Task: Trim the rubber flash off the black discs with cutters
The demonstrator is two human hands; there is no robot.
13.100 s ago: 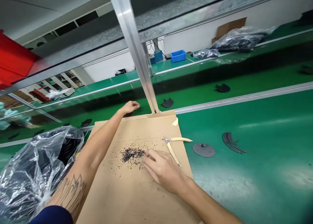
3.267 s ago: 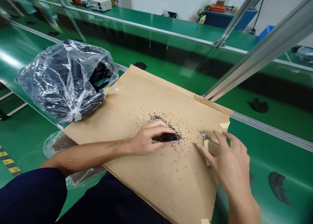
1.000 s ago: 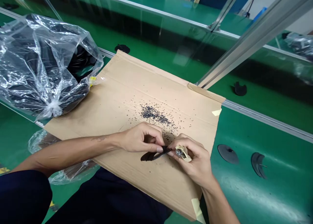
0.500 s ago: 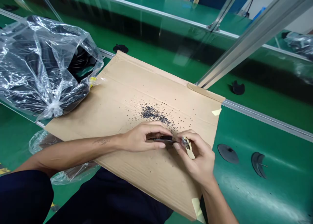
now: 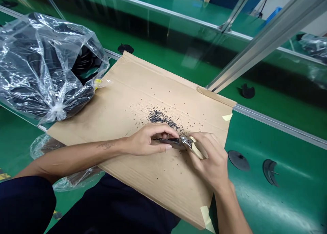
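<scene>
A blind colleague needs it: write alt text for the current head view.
The left hand holds a dark part; the right hand holds pliers at the part's end. Black bits lie scattered on cardboard; a clear bag sits at left.

The bare left hand (image 5: 148, 140) hides much of the thin black plate (image 5: 173, 141), and the bare right hand (image 5: 211, 155) covers most of the cream-handled metal nippers (image 5: 198, 151); blade contact cannot be told. The tiny black bits (image 5: 158, 116) midway across the brown cardboard sheet (image 5: 122, 96) are too small to read. Past its left edge, the clear plastic bag (image 5: 51, 67) runs out of frame.
</scene>
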